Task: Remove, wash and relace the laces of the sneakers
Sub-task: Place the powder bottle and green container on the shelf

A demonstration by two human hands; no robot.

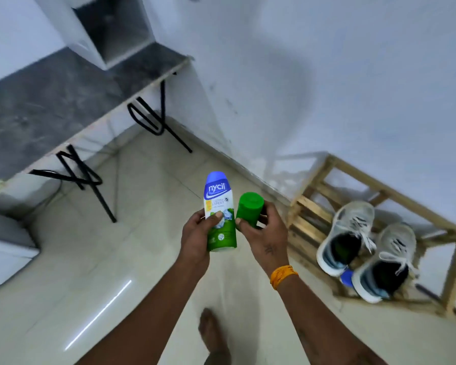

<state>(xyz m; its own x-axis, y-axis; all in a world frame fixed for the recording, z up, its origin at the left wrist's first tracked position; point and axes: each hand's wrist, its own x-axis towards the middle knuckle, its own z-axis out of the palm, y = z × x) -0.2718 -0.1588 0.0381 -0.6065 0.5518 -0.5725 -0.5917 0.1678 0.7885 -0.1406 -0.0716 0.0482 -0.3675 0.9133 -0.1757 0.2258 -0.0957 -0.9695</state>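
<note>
Sneakers [363, 248] on wooden rack [395, 196]; "nycil GERM EXPERT" bottle [219, 212] in left hand [195, 238]

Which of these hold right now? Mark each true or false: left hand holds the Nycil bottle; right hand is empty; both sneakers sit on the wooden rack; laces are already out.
1. The left hand holds the Nycil bottle. True.
2. The right hand is empty. False: it grips a green container.
3. Both sneakers sit on the wooden rack. True.
4. The laces are already out. False: both sneakers are still laced.
</note>
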